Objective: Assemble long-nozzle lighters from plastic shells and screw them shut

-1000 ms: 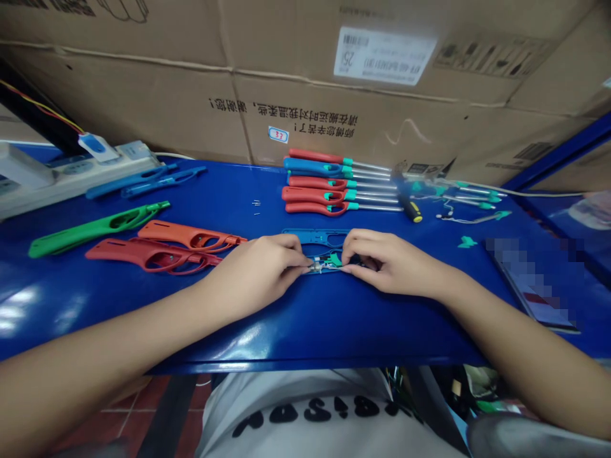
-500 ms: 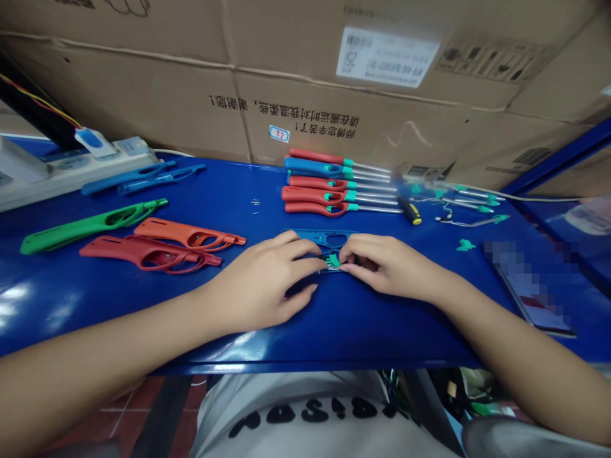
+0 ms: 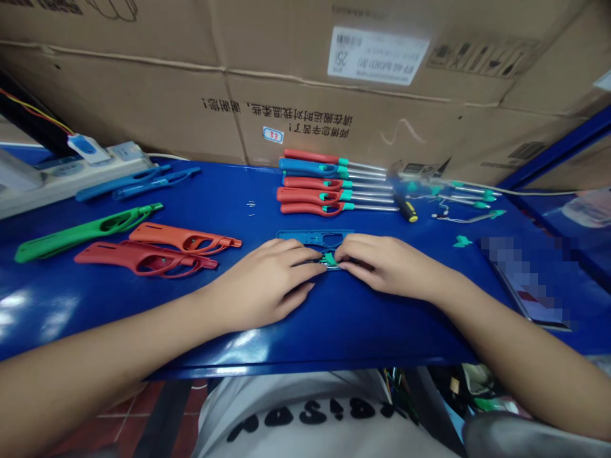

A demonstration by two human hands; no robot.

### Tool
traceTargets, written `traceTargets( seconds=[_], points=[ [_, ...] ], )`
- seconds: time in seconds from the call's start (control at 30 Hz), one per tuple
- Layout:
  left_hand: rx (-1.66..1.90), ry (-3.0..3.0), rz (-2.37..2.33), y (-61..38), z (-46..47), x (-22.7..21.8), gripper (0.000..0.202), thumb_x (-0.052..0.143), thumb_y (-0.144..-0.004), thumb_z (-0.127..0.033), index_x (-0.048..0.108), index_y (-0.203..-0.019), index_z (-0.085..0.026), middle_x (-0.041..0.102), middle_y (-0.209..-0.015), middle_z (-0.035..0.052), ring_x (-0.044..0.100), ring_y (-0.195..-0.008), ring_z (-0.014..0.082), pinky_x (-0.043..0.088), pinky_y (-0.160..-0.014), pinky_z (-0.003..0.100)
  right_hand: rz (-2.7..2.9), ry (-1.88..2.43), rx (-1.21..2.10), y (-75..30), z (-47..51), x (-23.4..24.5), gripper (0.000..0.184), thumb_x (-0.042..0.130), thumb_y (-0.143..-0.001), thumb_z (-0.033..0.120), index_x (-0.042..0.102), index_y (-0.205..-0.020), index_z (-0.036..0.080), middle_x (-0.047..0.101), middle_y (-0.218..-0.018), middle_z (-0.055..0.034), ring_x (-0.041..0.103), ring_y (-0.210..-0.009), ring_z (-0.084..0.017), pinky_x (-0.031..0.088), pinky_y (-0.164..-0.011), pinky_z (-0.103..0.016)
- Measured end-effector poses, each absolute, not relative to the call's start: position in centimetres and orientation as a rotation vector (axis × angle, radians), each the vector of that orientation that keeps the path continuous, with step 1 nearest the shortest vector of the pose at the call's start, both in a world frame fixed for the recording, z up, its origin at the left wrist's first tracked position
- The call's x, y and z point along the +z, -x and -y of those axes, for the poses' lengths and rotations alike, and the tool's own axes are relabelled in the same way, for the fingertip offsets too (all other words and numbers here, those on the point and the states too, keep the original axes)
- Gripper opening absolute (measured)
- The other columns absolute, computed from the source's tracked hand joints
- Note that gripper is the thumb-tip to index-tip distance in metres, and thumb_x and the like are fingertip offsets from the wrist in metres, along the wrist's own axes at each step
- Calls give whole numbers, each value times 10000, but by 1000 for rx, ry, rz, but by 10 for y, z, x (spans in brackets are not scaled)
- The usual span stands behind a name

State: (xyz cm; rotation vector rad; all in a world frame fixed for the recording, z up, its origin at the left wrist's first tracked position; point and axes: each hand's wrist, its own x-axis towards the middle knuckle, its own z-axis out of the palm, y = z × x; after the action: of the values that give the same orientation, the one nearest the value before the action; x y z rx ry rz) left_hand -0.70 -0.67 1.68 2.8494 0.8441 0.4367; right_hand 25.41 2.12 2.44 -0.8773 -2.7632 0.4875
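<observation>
A blue plastic lighter half-shell [image 3: 310, 238] lies flat on the blue table [image 3: 334, 318], with a small green trigger piece [image 3: 330, 259] and metal parts in it. My left hand [image 3: 267, 280] rests on the shell's near edge, fingers stretched and pressing down beside the green piece. My right hand [image 3: 382, 264] meets it from the right, fingertips pinched on the green trigger piece. Most of the inner parts are hidden under my fingers.
Finished red and blue lighters [image 3: 315, 184] lie in a row behind the hands. Red, orange and green shells [image 3: 157, 251] lie at the left, blue shells [image 3: 138, 181] farther back by a power strip [image 3: 71, 168]. A screwdriver [image 3: 405, 208], green-tipped tubes [image 3: 458, 191] and a phone [image 3: 525, 280] lie right. Cardboard boxes [image 3: 305, 76] wall the back.
My left hand has opened from a pinch and now lies flatter on the shell. The right hand has stayed pinched at the green piece. The view has shifted slightly.
</observation>
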Motion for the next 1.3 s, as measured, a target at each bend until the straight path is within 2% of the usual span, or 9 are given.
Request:
traceTargets(
  seconds=[0.13, 0.3, 0.53, 0.77, 0.9, 1.0, 1.1, 1.2, 1.3],
  points=[
    [448, -2823, -852, 6, 6, 17, 341, 496, -1010, -248, 637, -1319, -215, 663, -1313, 87, 612, -1190, 264, 491, -1038, 464, 2625, 849, 541, -260, -25, 31, 147, 525, -995, 222, 641, -1083, 204, 688, -1014, -61, 646, -860, -171, 500, -762, -290],
    [454, -2780, -852, 6, 7, 17, 357, 502, -1005, -235, 629, -1338, -220, 653, -1332, 90, 611, -1209, 259, 486, -1066, 461, 2478, 1123, 142, -282, -37, 46, 148, 584, -954, 315, 628, -856, 214, 658, -876, -72, 595, -745, -205, 463, -655, -340],
    [454, -2801, -833, 8, 6, 15, 392, 516, -996, -228, 615, -1375, -225, 640, -1375, 101, 613, -1236, 276, 493, -1083, 481, 2608, 852, 318, -284, -53, 22, 255, 517, -987, 225, 690, -1173, 240, 593, -1276, -131, 581, -1200, -272, 489, -1020, -472],
    [471, -2806, -857, 10, 5, 18, 375, 499, -1011, -242, 618, -1366, -224, 612, -1417, 99, 614, -1253, 267, 504, -1083, 473, 2624, 894, 240, -280, -55, 17, 92, 588, -956, 245, 663, -977, 195, 620, -1184, -134, 596, -1154, -284, 495, -1006, -487],
    [619, -2841, -971, 15, -3, 22, 389, 502, -1010, -239, 597, -1384, -195, 609, -1418, 124, 584, -1294, 277, 490, -1096, 479, 2397, 1052, 324, -277, -51, 23, 81, 580, -962, 274, 616, -961, 202, 675, -993, -89, 651, -925, -242, 554, -844, -440],
    [673, -2897, -1095, 20, -10, 26, 386, 529, -1001, -253, 604, -1376, -198, 607, -1425, 133, 570, -1312, 312, 470, -1099, 530, 2047, 1172, 759, -270, -45, 25, 145, 615, -937, 354, 600, -931, 210, 642, -812, -36, 627, -651, -172, 557, -573, -333],
    [669, -2909, -1107, 24, -13, 28, 352, 535, -1004, -267, 635, -1333, -188, 664, -1347, 120, 634, -1214, 297, 522, -1034, 495, 1822, 1198, 1165, -263, -40, 26, 212, 633, -918, 410, 612, -969, 205, 611, -749, -14, 599, -564, -142, 529, -467, -285],
    [621, -2871, -1091, 24, -11, 30, 341, 522, -1009, -268, 643, -1317, -188, 696, -1285, 106, 668, -1137, 265, 564, -956, 425, 1940, 1150, 1151, -260, -36, 25, 286, 626, -928, 415, 646, -1111, 196, 641, -821, -28, 619, -645, -145, 545, -545, -289],
    [495, -2851, -1096, 24, -8, 33, 335, 539, -987, -257, 649, -1298, -199, 710, -1254, 94, 682, -1105, 263, 563, -934, 412, 2253, 1040, 815, -260, -34, 22, 383, 716, -882, 386, 662, -1210, 197, 669, -957, -47, 633, -825, -172, 547, -730, -326]
  ],
)
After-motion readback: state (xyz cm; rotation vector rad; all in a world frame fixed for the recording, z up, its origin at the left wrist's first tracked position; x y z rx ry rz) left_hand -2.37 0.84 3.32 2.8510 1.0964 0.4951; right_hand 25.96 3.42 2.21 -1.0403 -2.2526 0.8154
